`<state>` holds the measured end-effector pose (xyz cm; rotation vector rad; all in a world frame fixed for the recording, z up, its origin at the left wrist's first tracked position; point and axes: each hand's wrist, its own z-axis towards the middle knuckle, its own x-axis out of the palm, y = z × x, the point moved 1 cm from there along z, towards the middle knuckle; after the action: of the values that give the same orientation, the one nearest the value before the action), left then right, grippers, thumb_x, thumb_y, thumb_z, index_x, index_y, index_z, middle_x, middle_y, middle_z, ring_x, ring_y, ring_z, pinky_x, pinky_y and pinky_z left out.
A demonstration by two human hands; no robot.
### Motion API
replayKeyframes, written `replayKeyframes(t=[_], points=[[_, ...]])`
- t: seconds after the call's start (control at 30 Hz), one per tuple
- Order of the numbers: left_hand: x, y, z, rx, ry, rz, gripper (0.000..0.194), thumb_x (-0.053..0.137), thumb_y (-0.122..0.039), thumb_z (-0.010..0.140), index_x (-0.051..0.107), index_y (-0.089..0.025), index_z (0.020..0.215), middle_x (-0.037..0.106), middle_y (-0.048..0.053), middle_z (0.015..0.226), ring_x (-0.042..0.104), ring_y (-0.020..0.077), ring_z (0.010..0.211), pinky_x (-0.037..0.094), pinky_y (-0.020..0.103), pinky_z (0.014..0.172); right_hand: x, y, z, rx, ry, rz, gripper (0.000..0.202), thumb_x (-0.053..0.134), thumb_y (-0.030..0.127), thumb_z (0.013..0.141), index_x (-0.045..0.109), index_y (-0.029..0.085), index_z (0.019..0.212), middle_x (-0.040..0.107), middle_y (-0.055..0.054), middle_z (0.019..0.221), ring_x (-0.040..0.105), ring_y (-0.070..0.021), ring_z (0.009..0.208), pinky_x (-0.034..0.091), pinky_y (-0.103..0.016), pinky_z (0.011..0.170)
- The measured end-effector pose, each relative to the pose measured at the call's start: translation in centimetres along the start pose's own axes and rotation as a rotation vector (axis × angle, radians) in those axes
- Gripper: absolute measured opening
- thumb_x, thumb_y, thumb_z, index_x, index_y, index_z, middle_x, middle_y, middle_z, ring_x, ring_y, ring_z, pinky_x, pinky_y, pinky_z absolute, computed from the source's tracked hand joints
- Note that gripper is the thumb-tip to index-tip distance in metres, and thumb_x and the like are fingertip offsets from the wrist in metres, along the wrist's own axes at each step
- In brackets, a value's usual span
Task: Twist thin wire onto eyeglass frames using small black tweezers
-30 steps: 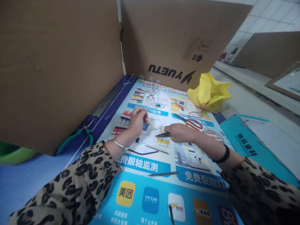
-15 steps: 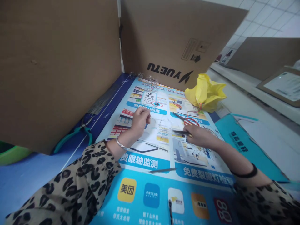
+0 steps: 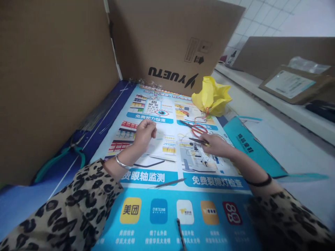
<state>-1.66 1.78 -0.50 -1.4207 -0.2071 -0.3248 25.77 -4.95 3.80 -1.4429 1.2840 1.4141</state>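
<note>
My left hand [image 3: 145, 135] is closed in a pinch above the printed poster [image 3: 157, 191]; whatever lies between its fingertips is too small to make out. To the right, my right hand [image 3: 216, 144] is closed round a small dark pointed tool [image 3: 196, 140], its tip directed left. Just beyond that tool lie scissors with red handles [image 3: 199, 130], their dark blades pointing to the upper left. Thin, nearly transparent wire or thread spreads over the poster around my right hand. Several thin grey rods [image 3: 170, 183] rest on the poster nearer to me.
Cardboard panels [image 3: 162, 38] stand at the left and back. Teal-handled pliers [image 3: 61, 158] lie at the left, near a bundle of thin wires [image 3: 95, 116]. A crumpled yellow bag [image 3: 213, 96] and a teal box piece [image 3: 251, 146] are at the right.
The camera view has shifted, so the whole scene sits further left. Both hands remain closed, and the tool in my right hand is still pointing left.
</note>
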Motion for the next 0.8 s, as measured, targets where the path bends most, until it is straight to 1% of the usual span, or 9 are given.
replayKeyframes(t=[0.13, 0.2, 0.27, 0.33, 0.37, 0.47, 0.6, 0.73, 0.8], points=[[-0.2, -0.1, 0.1, 0.034, -0.022, 0.035, 0.01, 0.056, -0.023, 0.071, 0.047, -0.017, 0.07, 0.05, -0.006, 0.053, 0.044, 0.005, 0.04, 0.032, 0.017, 0.04, -0.3, 3.6, 3.8, -0.086, -0.006, 0.036, 0.019, 0.048, 0.021, 0.068, 0.052, 0.019, 0.086, 0.059, -0.002, 0.079, 0.05, -0.0137, 0.069, 0.031, -0.022, 0.056], [-0.2, -0.2, 0.1, 0.052, -0.047, 0.05, 0.009, 0.055, -0.022, 0.072, 0.047, -0.017, 0.07, 0.05, -0.006, 0.053, 0.044, 0.0049, 0.039, 0.033, 0.017, 0.04, -0.3, 4.7, 5.0, -0.152, 0.002, 0.127, 0.019, 0.049, 0.021, 0.068, 0.053, 0.018, 0.086, 0.059, -0.002, 0.08, 0.05, -0.0123, 0.067, 0.032, -0.022, 0.057], [-0.3, -0.2, 0.1, 0.054, -0.06, 0.059, 0.009, 0.054, -0.021, 0.072, 0.047, -0.018, 0.069, 0.049, -0.006, 0.052, 0.044, 0.0048, 0.039, 0.033, 0.017, 0.04, -0.4, 5.0, 5.4, -0.202, 0.044, 0.246, 0.018, 0.049, 0.023, 0.069, 0.053, 0.019, 0.086, 0.059, 0.0, 0.078, 0.05, -0.0112, 0.066, 0.034, -0.021, 0.058], [-0.2, -0.2, 0.0, 0.044, -0.05, 0.065, 0.009, 0.054, -0.02, 0.072, 0.046, -0.018, 0.069, 0.05, -0.006, 0.052, 0.044, 0.0051, 0.039, 0.033, 0.017, 0.04, -0.5, 4.5, 5.0, -0.211, 0.093, 0.312, 0.018, 0.05, 0.024, 0.069, 0.053, 0.019, 0.085, 0.058, 0.001, 0.076, 0.05, -0.0109, 0.064, 0.035, -0.022, 0.058], [-0.1, -0.2, 0.0, 0.033, -0.029, 0.065, 0.01, 0.054, -0.021, 0.072, 0.046, -0.018, 0.069, 0.051, -0.005, 0.053, 0.045, 0.0053, 0.039, 0.033, 0.017, 0.04, -0.5, 4.1, 4.7, -0.209, 0.119, 0.319, 0.017, 0.049, 0.025, 0.07, 0.054, 0.019, 0.085, 0.058, 0.001, 0.076, 0.05, -0.0111, 0.065, 0.036, -0.022, 0.058], [0.2, -0.1, -0.3, -0.031, 0.08, 0.056, 0.013, 0.056, -0.026, 0.074, 0.046, -0.018, 0.07, 0.056, -0.003, 0.057, 0.046, 0.0058, 0.039, 0.034, 0.018, 0.039, -0.4, 3.0, 3.6, -0.152, 0.08, 0.287, 0.014, 0.05, 0.025, 0.068, 0.054, 0.019, 0.079, 0.057, 0.0, 0.075, 0.05, -0.0121, 0.067, 0.036, -0.023, 0.058], [0.9, 0.0, -0.8, -0.135, 0.253, 0.056, 0.02, 0.055, -0.033, 0.075, 0.043, -0.018, 0.074, 0.063, 0.0, 0.063, 0.052, 0.0076, 0.041, 0.036, 0.017, 0.04, -0.1, 2.9, 2.9, -0.166, 0.113, 0.39, 0.015, 0.05, 0.027, 0.069, 0.052, 0.018, 0.081, 0.057, 0.0, 0.077, 0.05, -0.0121, 0.068, 0.038, -0.023, 0.06], [1.3, 0.3, -1.3, -0.225, 0.38, 0.119, 0.023, 0.051, -0.039, 0.078, 0.039, -0.02, 0.078, 0.066, 0.004, 0.074, 0.063, 0.0133, 0.058, 0.039, 0.018, 0.044, -0.1, 3.3, 2.7, -0.149, 0.144, 0.365, 0.015, 0.051, 0.028, 0.068, 0.052, 0.018, 0.079, 0.054, 0.001, 0.073, 0.048, -0.0112, 0.065, 0.037, -0.022, 0.058], [1.5, 0.5, -1.5, -0.204, 0.442, 0.187, 0.022, 0.049, -0.039, 0.08, 0.039, -0.02, 0.077, 0.066, 0.004, 0.078, 0.065, 0.0153, 0.068, 0.042, 0.02, 0.05, 0.0, 3.5, 2.7, -0.154, 0.158, 0.411, 0.015, 0.051, 0.028, 0.068, 0.051, 0.018, 0.079, 0.053, 0.002, 0.07, 0.047, -0.0105, 0.063, 0.037, -0.022, 0.057]])
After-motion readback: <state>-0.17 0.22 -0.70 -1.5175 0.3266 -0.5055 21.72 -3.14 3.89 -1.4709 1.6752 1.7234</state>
